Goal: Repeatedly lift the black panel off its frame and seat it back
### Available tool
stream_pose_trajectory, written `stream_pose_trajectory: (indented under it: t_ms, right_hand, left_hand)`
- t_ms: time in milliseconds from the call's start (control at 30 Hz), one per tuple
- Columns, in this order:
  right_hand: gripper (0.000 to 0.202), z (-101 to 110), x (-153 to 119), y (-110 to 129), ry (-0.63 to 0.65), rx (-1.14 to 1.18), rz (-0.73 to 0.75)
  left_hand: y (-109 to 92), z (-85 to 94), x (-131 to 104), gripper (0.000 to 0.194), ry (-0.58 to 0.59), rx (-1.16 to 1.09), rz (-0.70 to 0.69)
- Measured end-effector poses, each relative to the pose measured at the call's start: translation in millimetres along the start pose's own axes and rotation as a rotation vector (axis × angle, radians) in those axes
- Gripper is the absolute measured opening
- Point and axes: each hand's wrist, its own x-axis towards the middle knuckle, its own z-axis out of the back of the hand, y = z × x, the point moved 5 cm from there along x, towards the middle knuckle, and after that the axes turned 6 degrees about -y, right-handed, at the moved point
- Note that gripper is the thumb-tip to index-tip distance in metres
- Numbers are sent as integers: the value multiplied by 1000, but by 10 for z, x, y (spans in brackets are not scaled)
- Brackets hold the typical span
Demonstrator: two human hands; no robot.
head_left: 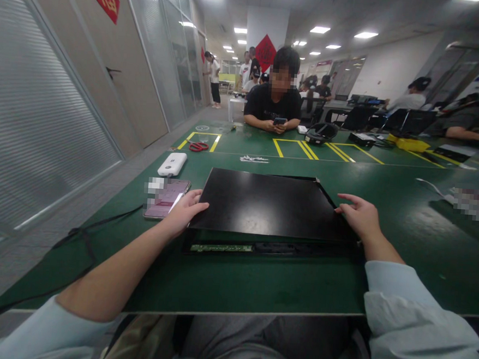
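Observation:
A flat black panel (270, 203) lies tilted over a black frame (300, 250), with a green circuit board strip (221, 248) showing along the frame's near side. My left hand (186, 211) grips the panel's left edge, thumb on top and fingers at the side. At the right edge, my right hand (358, 212) has its thumb close to the panel and frame, the index finger stretched out and apart from the thumb. The undersides of the panel and frame are hidden.
On the green table (248, 289), a phone (167, 199) and white power bank (172, 164) lie left, red scissors (198, 146) and small white pieces (254, 159) beyond. A person (273, 102) leans opposite, holding a phone. A black cable (109, 222) runs left; a white cable (431, 186) lies right.

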Motion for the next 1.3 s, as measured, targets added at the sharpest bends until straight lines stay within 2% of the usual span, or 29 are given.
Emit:
stream_pose_trajectory:
  t_ms: [433,633,767,900,1000,1133,1300]
  right_hand:
    - [41,10,-23,43,-3,20,-2]
    - [48,-17,-21,13,48,162,-77]
    - [43,18,-13,-4,-21,156,-92]
    - [40,-1,12,-70,-35,173,-128]
    - [33,-38,54,-165,-22,94,-153]
    - [30,-116,105,-270,65,-31,-158]
    - [30,-205,130,-286,171,-72,-107]
  left_hand:
    - [-2,7,-5,48,-13,11,3]
    - [43,6,31,52,17,22,-19]
    - [53,0,29,52,23,10,-16]
    - [39,-11,7,50,10,-21,6]
    - [20,-21,-5,50,7,-26,16]
    - [5,-25,-14,50,11,-25,22]
    - [15,-23,-12,50,8,-40,30]
